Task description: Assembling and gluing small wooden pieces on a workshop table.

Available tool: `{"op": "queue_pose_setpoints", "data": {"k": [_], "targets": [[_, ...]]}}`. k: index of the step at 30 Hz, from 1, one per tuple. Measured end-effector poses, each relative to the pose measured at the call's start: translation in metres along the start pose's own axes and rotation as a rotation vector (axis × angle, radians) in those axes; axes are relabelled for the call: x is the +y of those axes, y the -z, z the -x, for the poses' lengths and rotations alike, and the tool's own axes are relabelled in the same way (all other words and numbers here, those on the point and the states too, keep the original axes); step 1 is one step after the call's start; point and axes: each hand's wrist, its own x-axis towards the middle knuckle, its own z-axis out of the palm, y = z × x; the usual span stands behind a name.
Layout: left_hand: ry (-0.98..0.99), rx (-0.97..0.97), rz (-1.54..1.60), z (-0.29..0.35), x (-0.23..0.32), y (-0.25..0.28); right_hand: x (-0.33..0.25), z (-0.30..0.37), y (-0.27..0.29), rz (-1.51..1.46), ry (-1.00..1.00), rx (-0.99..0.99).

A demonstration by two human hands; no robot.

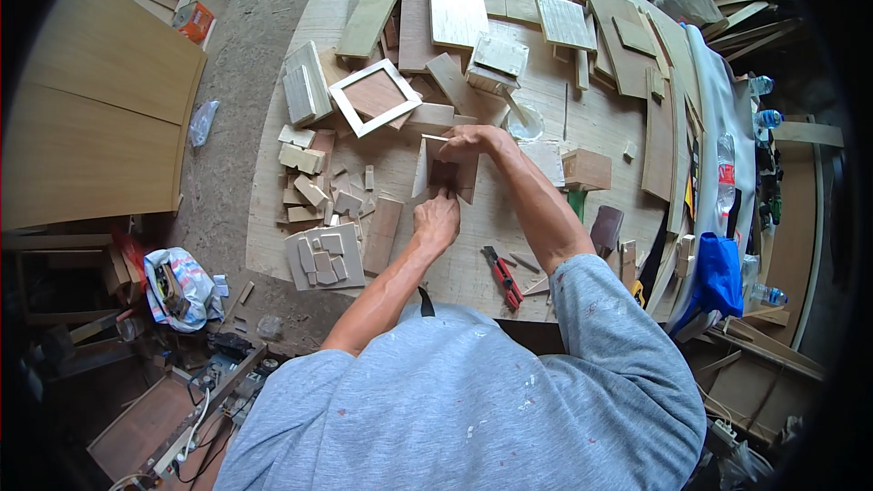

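Note:
In front of me stands a small open wooden box (420, 170) with thin panel walls and a darker brown inside. My right hand (471, 139) is curled over its far right edge and grips it. My left hand (436, 221) reaches into the box's near opening, its fingers drawn together at the darker inner panel. Whatever those fingertips may hold is hidden. A white tub (531, 125) with a stick leaning in it sits just right of my right hand. A brown wooden block (587, 169) lies beyond my right forearm.
A pale square frame (375, 97) and several boards lie farther back. Small offcuts (311, 189) are heaped at left, near a grey panel (325, 256) bearing glued-on pieces. Red-handled pliers (503, 277) lie near the front edge. A blue bag (716, 275) hangs at right.

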Motion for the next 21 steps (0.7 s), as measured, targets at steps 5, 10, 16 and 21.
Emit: {"op": "queue_pose_setpoints", "data": {"k": [5,10,16,21], "targets": [[-0.018,0.000,-0.001,-0.001,0.001,0.001,0.000,0.004,0.001,-0.015,0.010,0.024],[-0.023,0.003,-0.026,0.000,-0.001,0.001,-0.008,0.010,0.001,-0.006,0.023,0.044],[-0.076,-0.031,-0.001,-0.005,-0.003,0.007,0.006,0.008,0.003,-0.019,-0.034,0.093],[-0.066,-0.052,-0.063,-0.002,-0.002,0.007,0.001,0.009,-0.002,-0.017,-0.012,0.104]]}}
